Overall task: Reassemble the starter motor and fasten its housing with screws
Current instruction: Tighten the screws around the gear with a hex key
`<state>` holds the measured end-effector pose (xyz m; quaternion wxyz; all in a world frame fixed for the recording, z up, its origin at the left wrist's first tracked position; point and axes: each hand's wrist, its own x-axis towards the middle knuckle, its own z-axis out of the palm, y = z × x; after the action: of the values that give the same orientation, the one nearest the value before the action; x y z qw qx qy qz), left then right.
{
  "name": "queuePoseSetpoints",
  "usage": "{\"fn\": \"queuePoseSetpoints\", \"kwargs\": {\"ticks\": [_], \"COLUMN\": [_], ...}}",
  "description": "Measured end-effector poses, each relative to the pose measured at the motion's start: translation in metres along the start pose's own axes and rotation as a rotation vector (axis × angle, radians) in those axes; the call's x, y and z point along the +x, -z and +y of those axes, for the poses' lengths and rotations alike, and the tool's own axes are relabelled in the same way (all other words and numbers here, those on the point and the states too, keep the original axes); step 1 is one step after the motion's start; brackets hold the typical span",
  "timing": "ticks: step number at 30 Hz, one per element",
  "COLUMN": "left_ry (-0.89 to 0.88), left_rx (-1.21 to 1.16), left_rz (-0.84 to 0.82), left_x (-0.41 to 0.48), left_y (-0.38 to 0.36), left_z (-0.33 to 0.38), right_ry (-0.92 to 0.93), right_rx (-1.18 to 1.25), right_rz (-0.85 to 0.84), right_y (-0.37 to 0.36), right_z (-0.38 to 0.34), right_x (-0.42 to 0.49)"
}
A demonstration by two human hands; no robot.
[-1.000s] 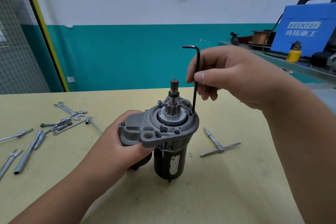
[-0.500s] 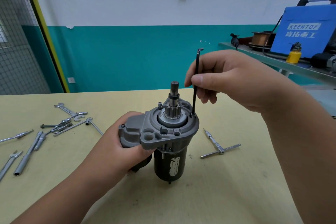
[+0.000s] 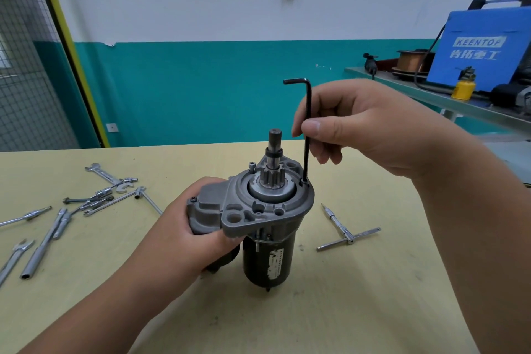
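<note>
The starter motor [image 3: 268, 241] stands upright on the yellow table [image 3: 359, 296], its grey cast housing on top and the pinion shaft pointing up. My left hand [image 3: 186, 238] grips the solenoid side of the housing. My right hand [image 3: 359, 126] pinches a black L-shaped hex key [image 3: 307, 135] between thumb and fingers. The key stands vertical, its tip seated in a screw [image 3: 304, 181] on the right rim of the housing, its short arm pointing left. A second screw [image 3: 252, 165] sticks up at the back left of the housing.
Several wrenches and socket tools [image 3: 94, 195] lie scattered on the table's left part. A T-handle driver [image 3: 344, 231] lies just right of the motor. A bench at the back right carries a blue welding machine [image 3: 482, 52], a yellow can [image 3: 462, 87] and a wire spool.
The hex key has turned in the screw: its short arm pointed left, swung away to point nearly along my line of sight, and now points left again. The motor and my left hand stayed put.
</note>
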<state>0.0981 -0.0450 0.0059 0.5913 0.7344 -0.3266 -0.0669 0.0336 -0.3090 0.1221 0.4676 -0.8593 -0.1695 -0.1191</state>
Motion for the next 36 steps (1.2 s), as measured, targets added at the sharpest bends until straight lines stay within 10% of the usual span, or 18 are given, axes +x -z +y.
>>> {"fn": "queuePoseSetpoints", "kwargs": {"ticks": [36], "left_ry": [-0.007], "left_rx": [0.020], "left_rz": [0.002], "left_x": [-0.0009], "left_y": [-0.0005], "left_z": [0.0010], "right_ry": [0.016], "right_rx": [0.028], "right_rz": [0.001], "right_y": [0.0024], "right_z": [-0.0038], "right_x": [-0.0029]}}
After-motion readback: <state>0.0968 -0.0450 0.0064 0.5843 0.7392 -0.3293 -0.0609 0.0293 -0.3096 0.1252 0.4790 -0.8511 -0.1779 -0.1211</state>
